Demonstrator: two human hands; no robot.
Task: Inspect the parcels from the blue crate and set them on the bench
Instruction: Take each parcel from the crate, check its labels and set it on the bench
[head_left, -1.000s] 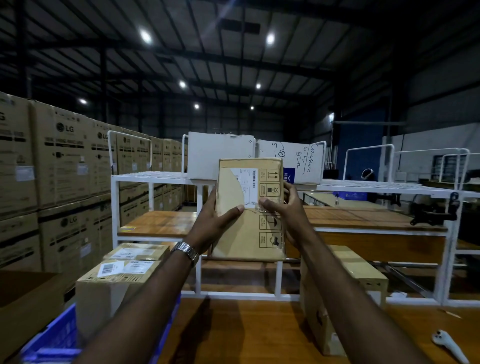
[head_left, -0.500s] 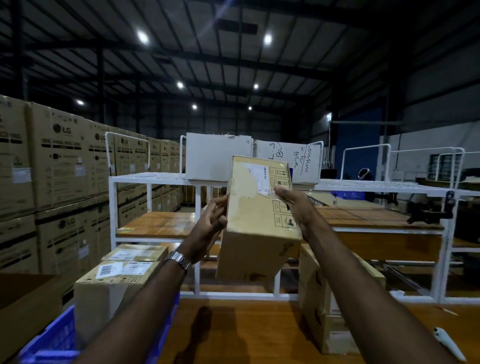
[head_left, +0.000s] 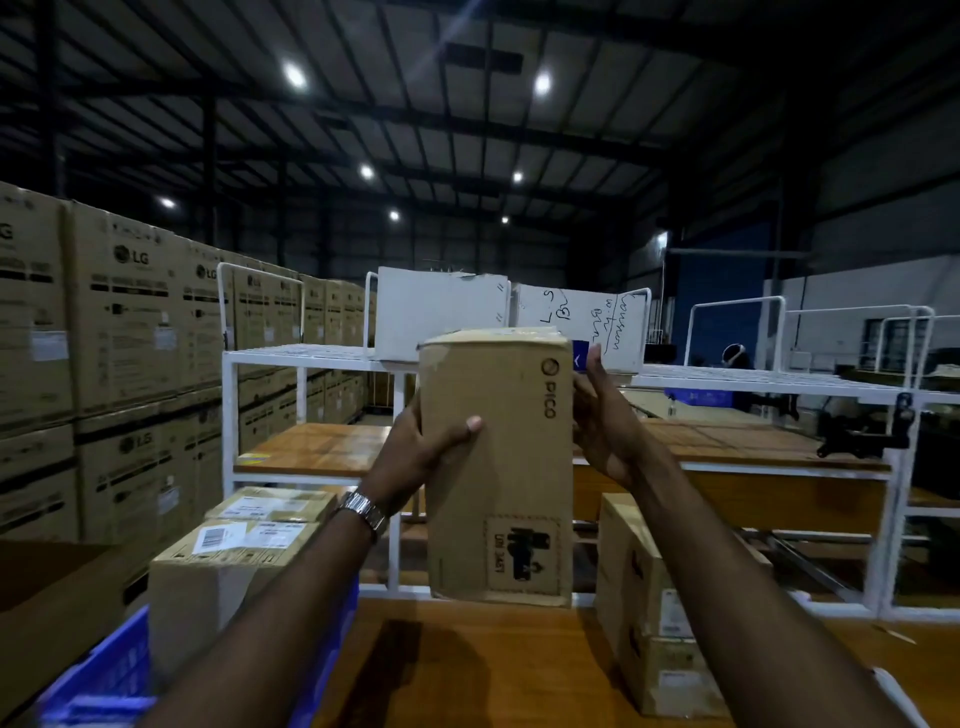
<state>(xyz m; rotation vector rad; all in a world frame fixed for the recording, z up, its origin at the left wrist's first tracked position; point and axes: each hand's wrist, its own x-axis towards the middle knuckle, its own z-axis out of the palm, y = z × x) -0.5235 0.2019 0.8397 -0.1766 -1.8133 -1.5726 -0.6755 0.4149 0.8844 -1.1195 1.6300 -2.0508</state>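
I hold a brown cardboard parcel (head_left: 501, 467) upright in the air in front of me, its face with a PICO logo and a printed handling mark turned toward me. My left hand (head_left: 415, 452) grips its left edge, thumb across the front. My right hand (head_left: 602, 421) presses on its right edge. Below it lies the wooden bench (head_left: 467, 670). The blue crate (head_left: 98, 686) sits at the lower left with two labelled parcels (head_left: 234, 561) standing in it. Another parcel (head_left: 654, 613) rests on the bench at the right.
A white metal rack (head_left: 311, 358) with wooden shelves stands behind the bench, holding white boards with handwriting (head_left: 582, 322). Stacked LG cartons (head_left: 119, 353) fill the left side. A white object (head_left: 898, 691) lies at the bench's right edge.
I have rotated the parcel in both hands: the face with the shipping label has turned away and the PICO side now faces me. The box also stands straighter than half a second ago.
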